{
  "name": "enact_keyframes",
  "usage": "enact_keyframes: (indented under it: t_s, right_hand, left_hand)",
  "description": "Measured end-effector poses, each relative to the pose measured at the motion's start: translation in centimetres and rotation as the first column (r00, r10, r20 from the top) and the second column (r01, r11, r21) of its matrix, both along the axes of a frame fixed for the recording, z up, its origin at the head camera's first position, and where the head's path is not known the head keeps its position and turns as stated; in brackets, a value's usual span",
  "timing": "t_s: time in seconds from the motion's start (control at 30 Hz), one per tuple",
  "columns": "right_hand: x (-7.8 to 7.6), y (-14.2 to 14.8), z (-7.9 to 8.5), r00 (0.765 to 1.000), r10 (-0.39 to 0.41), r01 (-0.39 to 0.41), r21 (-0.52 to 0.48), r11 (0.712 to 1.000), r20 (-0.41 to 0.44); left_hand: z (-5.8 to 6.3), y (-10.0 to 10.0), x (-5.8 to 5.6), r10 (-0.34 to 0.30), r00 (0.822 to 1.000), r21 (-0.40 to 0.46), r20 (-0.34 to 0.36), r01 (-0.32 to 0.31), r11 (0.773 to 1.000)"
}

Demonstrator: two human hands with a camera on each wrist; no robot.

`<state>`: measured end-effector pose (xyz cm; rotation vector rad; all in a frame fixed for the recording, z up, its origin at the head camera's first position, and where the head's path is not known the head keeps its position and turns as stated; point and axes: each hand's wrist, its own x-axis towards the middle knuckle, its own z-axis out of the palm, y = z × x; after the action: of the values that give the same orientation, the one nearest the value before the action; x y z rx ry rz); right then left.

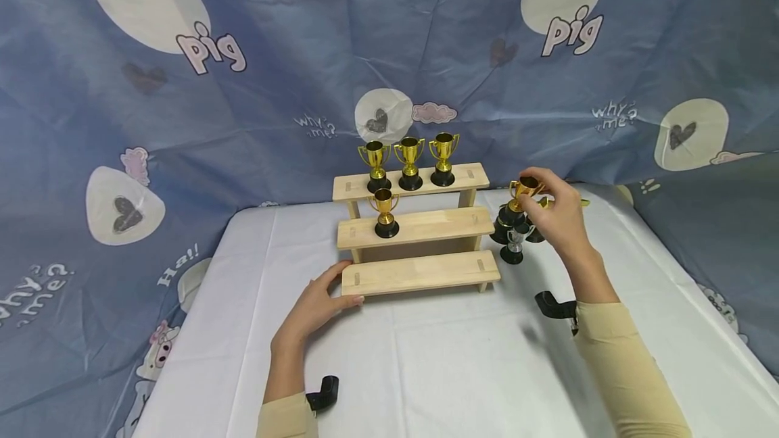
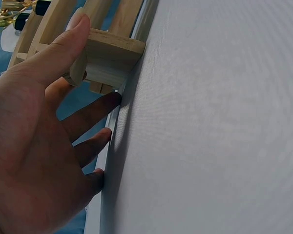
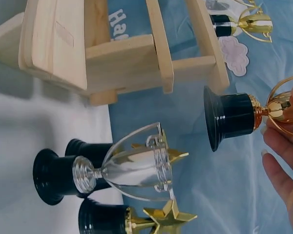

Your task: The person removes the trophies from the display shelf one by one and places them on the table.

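A three-step wooden display stand (image 1: 420,272) stands on the white table. My left hand (image 1: 313,306) holds the left end of its lowest step, thumb at the front edge and index finger behind; the other fingers (image 2: 90,114) spread beside it. My right hand (image 1: 556,211) pinches a copper-coloured trophy cup (image 1: 519,198) by its bowl, raised upright right of the stand. Its black base (image 3: 229,117) shows in the right wrist view. Below it stands a silver trophy cup (image 1: 515,240). Three gold trophy cups (image 1: 410,154) line the top step. A copper-toned trophy cup (image 1: 385,208) occupies the middle step's left part.
Beside the silver cup are star-topped gold trophies (image 3: 168,217) on black bases, partly hidden by my right hand in the head view. A blue printed cloth (image 1: 274,86) hangs behind the table (image 1: 438,370). Each wrist carries a black camera mount (image 1: 325,394).
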<state>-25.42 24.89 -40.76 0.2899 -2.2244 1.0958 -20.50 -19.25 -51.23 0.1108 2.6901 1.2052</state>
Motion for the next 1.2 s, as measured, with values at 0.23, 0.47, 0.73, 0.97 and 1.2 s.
enact_keyframes:
  t_s: [0.23, 0.47, 0.73, 0.97, 1.2]
  right_hand:
    - [0.0, 0.7, -0.1, 1.0, -0.017, 0.016, 0.018, 1.0, 0.02]
    - [0.0, 2.0, -0.6, 0.998, -0.052, 0.051, 0.032, 0.998, 0.032]
    - [0.1, 2.8, -1.1, 0.996, -0.08, 0.08, -0.001, 0.997, 0.045]
    - [0.1, 3.2, -1.4, 0.991, -0.117, 0.118, 0.001, 0.993, 0.06]
    - [0.3, 3.8, -1.7, 0.984, -0.158, 0.16, -0.014, 0.987, 0.082]
  left_hand:
    - [0.0, -0.1, 0.0, -0.002, 1.0, 0.008, 0.001, 0.002, 1.0]
    - [-0.1, -0.1, -0.1, 0.002, 1.0, 0.013, 0.003, -0.002, 1.0]
    - [-0.2, -0.3, -0.1, 0.002, 1.0, 0.001, 0.004, -0.002, 1.0]
    - [-0.2, -0.3, -0.2, -0.002, 1.0, -0.001, 0.001, 0.002, 1.0]
    - [-0.3, -0.2, -0.2, -0.006, 1.0, -0.003, 0.001, 0.006, 1.0]
